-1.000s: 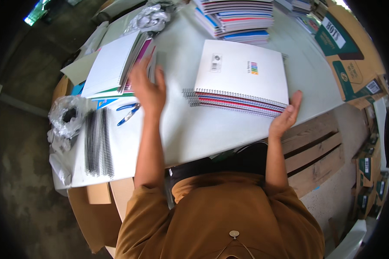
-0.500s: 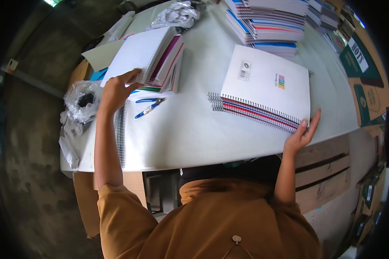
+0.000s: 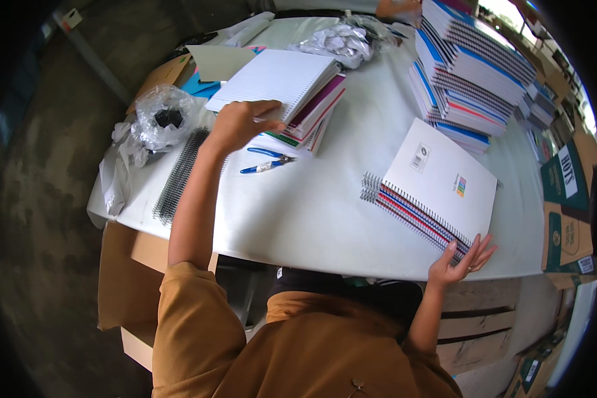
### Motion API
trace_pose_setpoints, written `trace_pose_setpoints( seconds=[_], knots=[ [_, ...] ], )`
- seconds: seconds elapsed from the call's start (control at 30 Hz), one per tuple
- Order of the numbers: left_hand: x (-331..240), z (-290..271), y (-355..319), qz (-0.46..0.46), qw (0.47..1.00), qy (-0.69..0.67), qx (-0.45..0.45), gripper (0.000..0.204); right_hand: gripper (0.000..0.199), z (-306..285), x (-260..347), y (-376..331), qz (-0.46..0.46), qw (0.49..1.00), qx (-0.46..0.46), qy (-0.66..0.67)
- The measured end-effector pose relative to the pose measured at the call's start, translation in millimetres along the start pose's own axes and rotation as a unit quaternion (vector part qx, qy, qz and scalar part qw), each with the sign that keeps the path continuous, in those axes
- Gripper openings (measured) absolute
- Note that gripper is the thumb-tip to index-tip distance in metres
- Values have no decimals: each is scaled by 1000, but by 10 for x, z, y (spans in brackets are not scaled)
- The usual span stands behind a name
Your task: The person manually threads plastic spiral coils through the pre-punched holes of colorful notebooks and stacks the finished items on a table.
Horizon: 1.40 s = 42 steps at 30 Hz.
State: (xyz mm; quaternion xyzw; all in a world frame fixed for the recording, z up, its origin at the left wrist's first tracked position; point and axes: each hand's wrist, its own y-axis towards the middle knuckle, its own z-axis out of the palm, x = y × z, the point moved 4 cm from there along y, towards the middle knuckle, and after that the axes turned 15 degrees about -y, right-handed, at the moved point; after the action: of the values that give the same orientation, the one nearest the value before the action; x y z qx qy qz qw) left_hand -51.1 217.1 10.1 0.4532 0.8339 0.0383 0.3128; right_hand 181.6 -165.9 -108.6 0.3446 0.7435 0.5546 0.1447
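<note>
My left hand is at the near edge of a pile topped by lined loose-looking pages, thumb and fingers apart. Purple, red and green edges show beneath those pages. Just below the pile lie blue-handled pliers. Beside my left forearm is a bundle of dark wire binding coils, partly hidden by the arm. My right hand is spread at the near right corner of a stack of spiral notebooks. The top one has a white cover, and red and blue layers show along the bound side.
Tall piles of spiral notebooks rise at the far right. Crumpled clear plastic lies at the back, and more plastic wrap at the left. Green-and-brown cartons stand right of the white table. An open cardboard box is below its left edge.
The whole view has turned, so the table's things sit farther right and lower. My left thumb reaches out more from the pages. The right fingers stay by the notebook corner, more spread.
</note>
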Motion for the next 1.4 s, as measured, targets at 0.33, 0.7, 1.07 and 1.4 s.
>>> trace_pose_setpoints(
  seconds=[0.33, 0.7, 1.07, 1.4],
  knots=[
    [1609, -665, 887, -273, 879, 6, -392, 61, 44, 100, 389, -69, -62, 985, 161, 8],
    [939, -809, 751, -6, 962, 61, -266, 21, 33, 101, 408, -58, -61, 986, 155, -3],
    [184, -293, -31, 144, 972, 185, -13, 38, 25, 128, 450, -49, -59, 985, 159, -9],
    [285, -158, 225, -19, 993, -29, 109, 37, 24, 111, 396, -49, -30, 986, 165, 14]
  ],
)
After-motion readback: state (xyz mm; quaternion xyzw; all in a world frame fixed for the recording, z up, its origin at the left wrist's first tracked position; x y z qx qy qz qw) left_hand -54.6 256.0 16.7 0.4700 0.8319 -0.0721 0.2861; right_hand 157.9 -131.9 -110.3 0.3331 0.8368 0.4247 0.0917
